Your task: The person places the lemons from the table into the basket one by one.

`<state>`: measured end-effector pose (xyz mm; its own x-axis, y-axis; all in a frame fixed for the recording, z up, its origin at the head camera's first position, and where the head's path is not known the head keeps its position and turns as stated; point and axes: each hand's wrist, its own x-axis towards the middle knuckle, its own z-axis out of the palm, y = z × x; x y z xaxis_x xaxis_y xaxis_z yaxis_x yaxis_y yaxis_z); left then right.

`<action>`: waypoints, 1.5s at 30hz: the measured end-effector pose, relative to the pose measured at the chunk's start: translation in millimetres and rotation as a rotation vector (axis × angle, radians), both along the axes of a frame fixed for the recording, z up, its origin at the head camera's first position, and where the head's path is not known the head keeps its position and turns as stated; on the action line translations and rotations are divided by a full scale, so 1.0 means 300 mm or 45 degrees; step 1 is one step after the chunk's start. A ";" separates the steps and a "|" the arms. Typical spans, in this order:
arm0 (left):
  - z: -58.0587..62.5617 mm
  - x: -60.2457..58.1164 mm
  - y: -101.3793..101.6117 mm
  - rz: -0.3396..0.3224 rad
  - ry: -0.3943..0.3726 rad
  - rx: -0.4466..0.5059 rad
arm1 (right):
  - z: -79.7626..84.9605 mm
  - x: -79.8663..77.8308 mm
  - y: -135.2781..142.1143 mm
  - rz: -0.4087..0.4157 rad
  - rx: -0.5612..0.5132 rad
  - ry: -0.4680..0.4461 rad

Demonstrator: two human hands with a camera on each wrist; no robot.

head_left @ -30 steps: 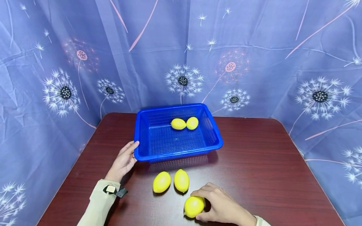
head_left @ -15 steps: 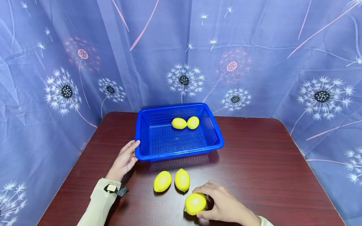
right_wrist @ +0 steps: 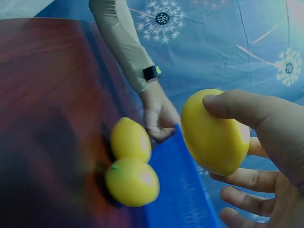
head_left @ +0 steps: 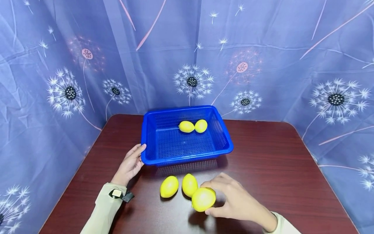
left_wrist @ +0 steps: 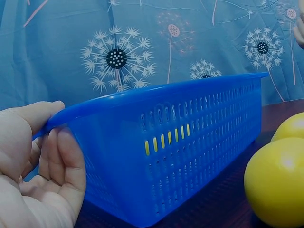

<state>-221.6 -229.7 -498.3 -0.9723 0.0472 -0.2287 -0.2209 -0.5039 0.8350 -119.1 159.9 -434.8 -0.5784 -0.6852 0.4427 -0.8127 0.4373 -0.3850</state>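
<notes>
My right hand (head_left: 233, 198) pinches a yellow lemon (head_left: 203, 199) between thumb and fingers, raised above the table with its shadow below. In the right wrist view the held lemon (right_wrist: 213, 133) shows large, the thumb lying across it. My left hand (head_left: 130, 166) grips the left rim of a blue plastic basket (head_left: 187, 160); in the left wrist view the thumb lies over the rim and the fingers (left_wrist: 64, 156) curl beneath. Two lemons touch inside the basket, one oblong (head_left: 186, 126) and one rounder (head_left: 201, 126). On the table lie a left lemon (head_left: 169, 187) and another lemon (head_left: 189, 183), partly behind the held one.
The dark red wooden table (head_left: 268, 162) carries the basket near its back edge. Behind and at both sides hangs a blue curtain (head_left: 163, 74) with a dandelion print. A dark band with a small pale device (head_left: 117, 194) is on the left wrist.
My right hand has lifted the lemon off the table and carried it slightly forward. The left hand still grips the basket's rim. The whole head view has shifted slightly.
</notes>
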 end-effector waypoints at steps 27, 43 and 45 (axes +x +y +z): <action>0.004 -0.001 -0.001 0.014 0.010 -0.003 | 0.251 -0.298 -0.058 -0.041 0.068 -0.223; 0.002 -0.005 -0.005 0.005 0.036 -0.013 | 0.295 -0.523 -0.161 -0.022 0.184 -0.201; 0.000 -0.005 -0.005 0.003 0.043 -0.017 | 0.295 -0.543 -0.175 -0.028 0.198 -0.196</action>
<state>-223.0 -231.1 -498.3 -0.9797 0.0421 -0.1960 -0.1909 -0.4935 0.8485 -281.9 107.5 -346.4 -0.6466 -0.7247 0.2380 -0.7391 0.5181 -0.4306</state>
